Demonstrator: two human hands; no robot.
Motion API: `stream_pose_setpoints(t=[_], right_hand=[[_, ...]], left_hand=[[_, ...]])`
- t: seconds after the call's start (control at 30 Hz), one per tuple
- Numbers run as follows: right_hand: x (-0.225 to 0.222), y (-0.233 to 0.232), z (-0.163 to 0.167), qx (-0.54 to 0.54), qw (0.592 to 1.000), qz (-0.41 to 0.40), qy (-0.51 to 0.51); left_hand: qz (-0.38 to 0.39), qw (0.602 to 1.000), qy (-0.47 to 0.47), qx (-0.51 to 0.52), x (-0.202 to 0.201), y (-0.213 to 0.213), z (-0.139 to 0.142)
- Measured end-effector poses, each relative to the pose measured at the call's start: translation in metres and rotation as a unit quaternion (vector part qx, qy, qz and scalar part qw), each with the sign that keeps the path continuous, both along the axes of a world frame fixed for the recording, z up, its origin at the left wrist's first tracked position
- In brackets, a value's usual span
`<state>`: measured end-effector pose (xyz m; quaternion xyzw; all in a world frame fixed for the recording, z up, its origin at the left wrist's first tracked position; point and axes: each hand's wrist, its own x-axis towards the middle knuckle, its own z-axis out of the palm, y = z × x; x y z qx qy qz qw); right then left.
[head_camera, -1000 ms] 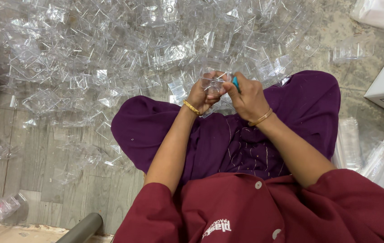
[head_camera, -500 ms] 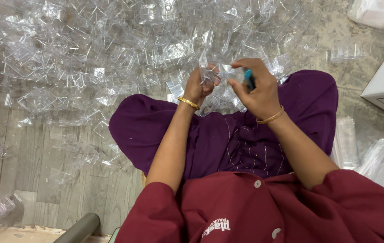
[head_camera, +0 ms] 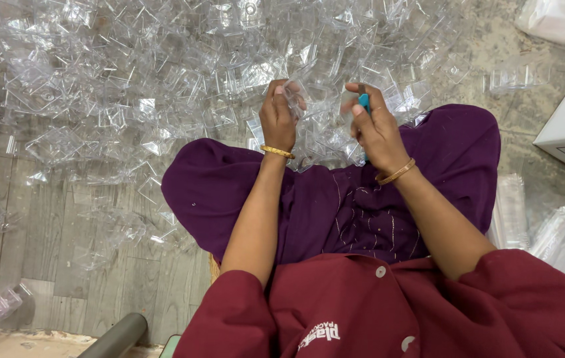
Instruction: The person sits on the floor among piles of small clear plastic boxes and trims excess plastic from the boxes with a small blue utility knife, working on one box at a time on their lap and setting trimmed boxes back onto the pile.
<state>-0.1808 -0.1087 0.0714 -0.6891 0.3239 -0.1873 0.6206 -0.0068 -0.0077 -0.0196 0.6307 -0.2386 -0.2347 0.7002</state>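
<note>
Your left hand (head_camera: 278,119) pinches one clear plastic piece (head_camera: 293,98) | right hand (head_camera: 374,129) grips small blue tool (head_camera: 364,101), mostly hidden | clear heap (head_camera: 163,79) beyond: uncountable

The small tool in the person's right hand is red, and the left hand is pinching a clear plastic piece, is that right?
Not quite. The head view shows the small tool in the right hand as blue, not red. The rest holds: the left hand pinches a clear plastic piece.

Glossy clear plastic pieces (head_camera: 163,99); matt purple cloth (head_camera: 335,212).
</note>
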Motion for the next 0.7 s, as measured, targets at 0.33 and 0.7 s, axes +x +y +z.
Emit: stream_pose_setpoints(t=[0.33, 0.7], right_hand=[[0.012, -0.005, -0.018, -0.206, 0.95, 0.095, 0.215], [0.014, -0.007, -0.015, -0.21, 0.952, 0.106, 0.197]], left_hand=[[0.066, 0.986, -0.15, 0.026, -0.004, 0.005, 0.017], [0.061, 0.982, -0.176, 0.025, -0.006, 0.006, 0.017]])
